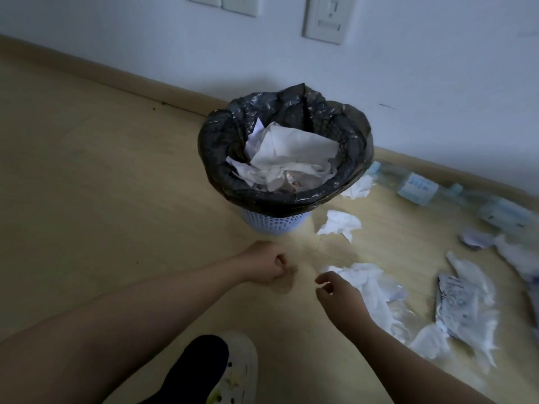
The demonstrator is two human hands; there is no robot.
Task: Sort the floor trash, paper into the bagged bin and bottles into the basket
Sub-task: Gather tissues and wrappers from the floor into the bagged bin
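White tissue: a crumpled heap (pixel 376 287) lies on the floor just beside the right hand (pixel 339 298).
Right hand: fingers curled loosely, empty, seemingly poised to pinch it.
Left hand (pixel 264 265): loose fist, apparently empty.
Bagged bin (pixel 287 158): near, already holding paper.
Bottles (pixel 417 185): along the wall, right.
Basket: unseen.
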